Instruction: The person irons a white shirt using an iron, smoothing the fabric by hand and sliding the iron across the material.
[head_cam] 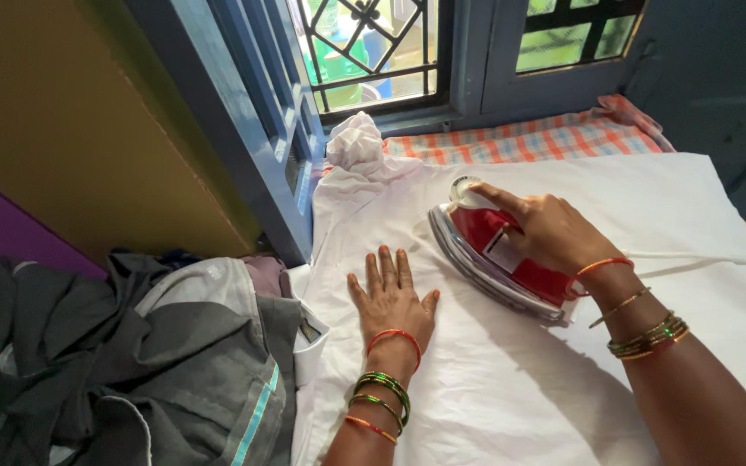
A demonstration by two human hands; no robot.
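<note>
Beside a blue barred window (364, 52), a padded surface (692, 198) is carrying white cloth (494, 380) under a red iron (498, 259).

The right hand (554, 229) is wrapping its grip shut around the iron's handle, forefinger reaching toward the dial; the left hand (393, 298) is lying flat, fingers spread, pinning the cloth just beside it. Keeping that palm clear of the soleplate and the fabric taut looks wise. Grey garments (131, 362) are heaping at left, checked cloth (537, 138) lying behind.

Iron (489, 255) on cloth (511, 371), clothes pile (131, 362) to its left
</note>
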